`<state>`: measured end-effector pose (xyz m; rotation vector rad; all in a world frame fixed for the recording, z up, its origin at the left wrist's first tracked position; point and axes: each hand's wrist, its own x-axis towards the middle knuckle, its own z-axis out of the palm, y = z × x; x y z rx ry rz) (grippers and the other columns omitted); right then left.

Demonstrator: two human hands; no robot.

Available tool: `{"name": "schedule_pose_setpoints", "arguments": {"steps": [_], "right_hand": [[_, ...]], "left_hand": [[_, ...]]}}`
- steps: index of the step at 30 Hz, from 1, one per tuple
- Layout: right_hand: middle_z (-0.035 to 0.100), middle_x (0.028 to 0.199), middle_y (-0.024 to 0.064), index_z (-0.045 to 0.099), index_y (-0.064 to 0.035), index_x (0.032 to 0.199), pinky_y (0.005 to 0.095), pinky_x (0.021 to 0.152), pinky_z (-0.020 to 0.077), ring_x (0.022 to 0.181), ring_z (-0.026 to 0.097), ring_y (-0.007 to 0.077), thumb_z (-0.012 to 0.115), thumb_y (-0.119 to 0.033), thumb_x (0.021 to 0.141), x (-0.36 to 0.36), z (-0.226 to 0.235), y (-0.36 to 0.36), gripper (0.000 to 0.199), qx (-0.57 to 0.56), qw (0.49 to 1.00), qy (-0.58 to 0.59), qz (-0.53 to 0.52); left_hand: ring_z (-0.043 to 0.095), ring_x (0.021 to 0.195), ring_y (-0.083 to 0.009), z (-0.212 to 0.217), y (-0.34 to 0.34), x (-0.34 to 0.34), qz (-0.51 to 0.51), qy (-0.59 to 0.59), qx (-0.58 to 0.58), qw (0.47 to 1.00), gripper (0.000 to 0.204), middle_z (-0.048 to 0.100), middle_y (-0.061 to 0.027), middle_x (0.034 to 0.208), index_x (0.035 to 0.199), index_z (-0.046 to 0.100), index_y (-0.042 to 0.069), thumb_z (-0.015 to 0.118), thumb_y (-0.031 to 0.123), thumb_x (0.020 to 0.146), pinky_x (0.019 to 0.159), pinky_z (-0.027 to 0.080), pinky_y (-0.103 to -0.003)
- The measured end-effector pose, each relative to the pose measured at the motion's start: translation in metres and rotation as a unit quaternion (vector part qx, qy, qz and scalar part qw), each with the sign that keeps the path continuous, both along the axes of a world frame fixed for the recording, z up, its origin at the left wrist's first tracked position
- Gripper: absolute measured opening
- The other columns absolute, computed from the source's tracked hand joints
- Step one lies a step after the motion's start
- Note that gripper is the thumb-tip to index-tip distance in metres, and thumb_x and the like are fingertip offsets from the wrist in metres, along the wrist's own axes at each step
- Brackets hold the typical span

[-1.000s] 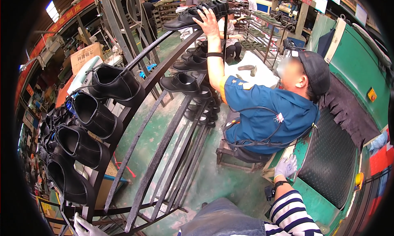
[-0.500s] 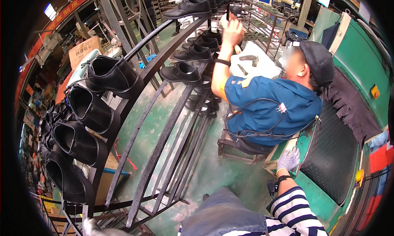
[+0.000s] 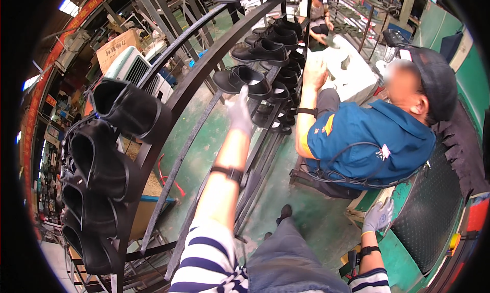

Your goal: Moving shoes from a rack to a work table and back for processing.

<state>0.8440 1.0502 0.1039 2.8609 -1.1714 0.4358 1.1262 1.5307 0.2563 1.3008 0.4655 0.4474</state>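
Reaching up and forward, the person's gloved left hand [image 3: 239,109] extends toward a black shoe [image 3: 242,81] that sits on the curved dark metal rack [image 3: 204,68]. The fingers [image 3: 243,95] are loosely spread and released; their tips lie at or just short of the shoe's heel, and whether they touch it cannot be told. No grasp is closed yet, so the pickup appears to be at its approach stage, with the shoe resting on the rack among its neighbours.

The gloved right hand [image 3: 377,216] hangs low, well away from the rack, beside a green machine housing [image 3: 434,216]; its fingers are relaxed and hold nothing.

Farther along the rack from the near shoe, more black shoes [image 3: 265,51] fill the tiers, and at the rack's near left end a column of black boots [image 3: 102,160] hangs with openings outward. The rack thus looks largely loaded.

On the rack's far side from the boots, a seated co-worker in a blue jacket [image 3: 367,140] raises a hand [image 3: 314,73] toward the same tiers.
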Motion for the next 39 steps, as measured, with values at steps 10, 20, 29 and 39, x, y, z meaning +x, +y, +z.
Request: {"name": "schedule_pose_setpoints", "arguments": {"steps": [10, 20, 29, 39], "right_hand": [[0.053, 0.145, 0.0194, 0.059, -0.0027, 0.134, 0.0476, 0.109, 0.0386, 0.131, 0.051, 0.0372, 0.048, -0.027, 0.096, 0.002, 0.004, -0.005, 0.047, -0.002, 0.996, -0.068, 0.066], [0.052, 0.145, 0.0228, 0.057, 0.0, 0.136, 0.0462, 0.111, 0.0386, 0.132, 0.051, 0.0382, 0.046, -0.022, 0.097, 0.002, 0.004, -0.009, 0.046, 0.003, 0.996, -0.046, 0.082], [0.053, 0.145, 0.0202, 0.058, -0.0012, 0.136, 0.0461, 0.11, 0.038, 0.131, 0.051, 0.0374, 0.045, -0.023, 0.097, 0.003, 0.003, -0.007, 0.046, -0.001, 0.997, -0.041, 0.072], [0.053, 0.145, 0.0183, 0.058, -0.0029, 0.137, 0.0453, 0.111, 0.0381, 0.131, 0.051, 0.0359, 0.045, -0.025, 0.099, -0.002, -0.004, -0.011, 0.046, -0.012, 0.996, -0.038, 0.077]], "left_hand": [[0.067, 0.105, -0.0356, -0.048, 0.027, 0.105, 0.018, -0.009, -0.284, 0.959, 0.059, 0.06, -0.0239, 0.127, 0.132, 0.052, -0.007, 0.058, 0.007, 0.075, 0.092, 0.056, -0.044], [0.056, 0.13, -0.0289, -0.041, 0.035, -0.024, -0.283, -0.178, -0.487, 0.807, 0.069, 0.046, -0.0122, 0.152, 0.154, 0.037, 0.024, 0.039, 0.066, 0.099, 0.108, 0.042, -0.059], [0.055, 0.131, -0.0326, -0.027, 0.031, -0.046, -0.328, -0.181, -0.578, 0.725, 0.071, 0.04, -0.0223, 0.154, 0.155, 0.034, 0.01, 0.046, 0.054, 0.101, 0.105, 0.044, -0.058], [0.07, 0.086, -0.0262, -0.05, 0.079, -0.065, -0.182, -0.064, -0.321, 0.927, 0.012, 0.07, -0.0158, 0.09, 0.083, 0.065, -0.003, 0.053, -0.002, 0.081, 0.088, 0.058, -0.039]]}}
